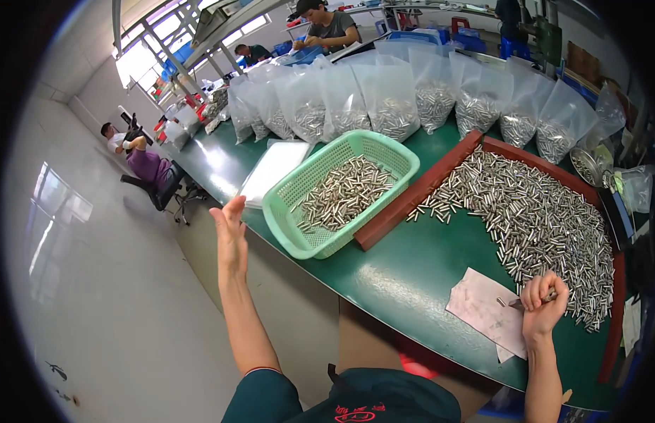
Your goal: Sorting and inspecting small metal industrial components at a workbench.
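My right hand [542, 307] is closed around a slim metal tool [551, 296], whose exact kind I cannot make out; its tip points left over a stained whitish cloth [482, 310]. One small metal pin [501, 302] lies on that cloth by the tip. Just beyond the hand spreads a large heap of short silvery metal pins [546, 225]. My left hand [232, 236] is raised off the table's left edge, fingers stretched and holding nothing. Nearest to it stands a light green plastic basket [278, 225] with a pile of similar pins [345, 194] inside.
Red-brown strips [415, 197] border the heap on the green table [391, 282]. Several clear bags of metal pins [391, 106] line the far side. Flat plastic bags [274, 169] lie behind the basket. Other people sit farther back, one on a black chair [174, 190] at left.
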### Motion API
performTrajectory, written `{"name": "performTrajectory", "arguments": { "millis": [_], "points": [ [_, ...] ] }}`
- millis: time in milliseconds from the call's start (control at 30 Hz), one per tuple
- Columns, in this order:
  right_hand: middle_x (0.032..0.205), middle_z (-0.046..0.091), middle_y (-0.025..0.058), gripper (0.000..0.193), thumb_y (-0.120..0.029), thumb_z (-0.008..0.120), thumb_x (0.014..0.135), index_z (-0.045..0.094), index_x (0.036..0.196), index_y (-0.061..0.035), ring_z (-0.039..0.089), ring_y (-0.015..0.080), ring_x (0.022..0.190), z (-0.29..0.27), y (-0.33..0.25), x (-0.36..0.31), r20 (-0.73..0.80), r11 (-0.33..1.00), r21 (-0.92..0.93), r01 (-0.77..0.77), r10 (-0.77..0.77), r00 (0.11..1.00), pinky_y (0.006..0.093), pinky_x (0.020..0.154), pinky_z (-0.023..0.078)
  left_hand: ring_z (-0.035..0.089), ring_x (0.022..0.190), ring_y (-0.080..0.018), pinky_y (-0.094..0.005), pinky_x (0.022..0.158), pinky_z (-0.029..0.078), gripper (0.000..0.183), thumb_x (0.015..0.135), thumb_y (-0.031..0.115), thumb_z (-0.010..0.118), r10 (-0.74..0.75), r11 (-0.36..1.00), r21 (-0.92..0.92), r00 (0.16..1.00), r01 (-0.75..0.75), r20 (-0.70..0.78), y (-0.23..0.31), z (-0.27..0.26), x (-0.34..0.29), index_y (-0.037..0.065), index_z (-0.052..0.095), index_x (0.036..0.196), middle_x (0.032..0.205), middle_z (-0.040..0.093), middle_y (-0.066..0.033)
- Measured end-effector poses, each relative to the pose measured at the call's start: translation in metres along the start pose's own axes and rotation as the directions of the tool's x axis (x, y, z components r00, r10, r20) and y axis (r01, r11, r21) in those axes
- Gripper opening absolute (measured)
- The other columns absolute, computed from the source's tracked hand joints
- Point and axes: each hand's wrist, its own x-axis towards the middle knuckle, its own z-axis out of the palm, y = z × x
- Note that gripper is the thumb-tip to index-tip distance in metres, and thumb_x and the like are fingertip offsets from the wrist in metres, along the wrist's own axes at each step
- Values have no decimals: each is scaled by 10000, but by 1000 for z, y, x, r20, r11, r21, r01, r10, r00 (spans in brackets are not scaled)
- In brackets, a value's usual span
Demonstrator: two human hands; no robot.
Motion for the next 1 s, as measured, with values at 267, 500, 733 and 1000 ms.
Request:
{"name": "performTrajectory", "arguments": {
  "millis": [267,500,733,1000],
  "points": [
    [457,259,-13,323,-248,298,878,295,586,-110,207,77,405,6,-1,2,53,1000,3,19,-19,998,221,385,188,516,615,-153,-275,588,413,239,756,264,625,506,66,992,854,103,-123,-112,-203,-69,31,572,753,699,581,-52],
    [466,260,-12,337,-261,306,886,299,588,-105,205,77,398,3,-1,-4,74,999,-23,48,-46,996,221,382,190,524,933,-237,-358,754,399,513,665,142,684,-108,175,836,854,521,-509,-43,-148,-71,79,496,1137,1024,572,-86],
    [448,270,-20,328,-272,312,855,308,572,-106,202,79,410,-1,1,-2,21,1000,-28,0,0,1000,230,385,162,523,688,-211,-288,593,403,207,634,-35,660,605,439,616,722,-655,336,34,77,-91,19,586,820,773,576,-78],
    [431,253,-41,441,-387,266,890,320,558,-101,204,71,399,-10,6,3,169,998,-29,54,-48,984,231,395,174,499,697,-251,-336,614,402,130,646,33,645,293,675,-156,68,-722,954,-10,284,-128,21,559,742,731,533,-85]
  ]
}}
